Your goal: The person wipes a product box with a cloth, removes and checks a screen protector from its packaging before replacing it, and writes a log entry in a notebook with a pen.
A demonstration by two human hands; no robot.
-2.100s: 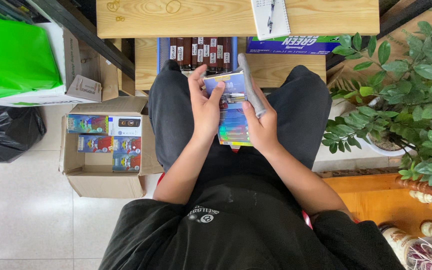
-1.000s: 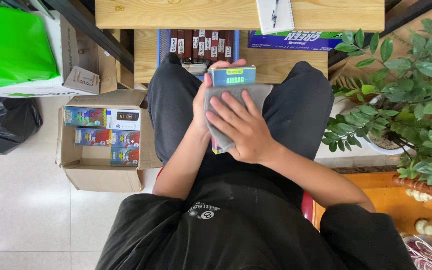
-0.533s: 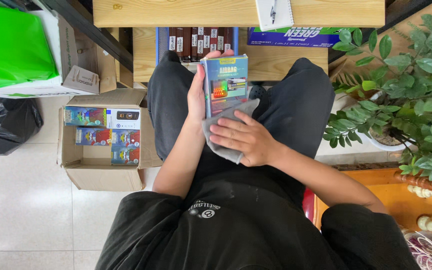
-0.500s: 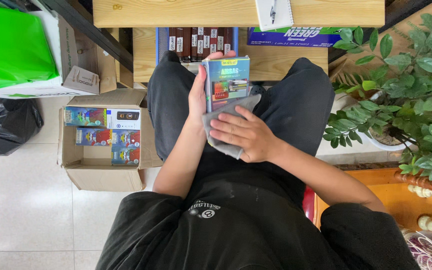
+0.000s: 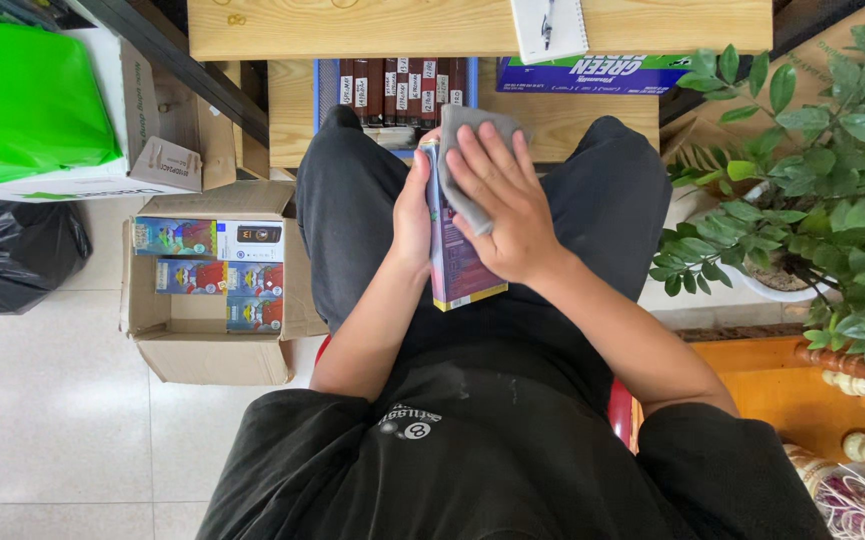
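Tile floor (image 5: 42, 420), cardboard box (image 5: 214, 345), black bag (image 5: 7, 250), wood desk (image 5: 372, 28) w/ notepad (image 5: 549, 28)

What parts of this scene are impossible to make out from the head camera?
- Face of the colourful box: mostly covered by the right hand and grey cloth.
- Left hand: its fingers sit behind the box.
- Cardboard carton: only the top layer of packages shows.
- Dark items on the shelf: lower parts hidden by the knees.
- Potted plant: cut off by the right edge.
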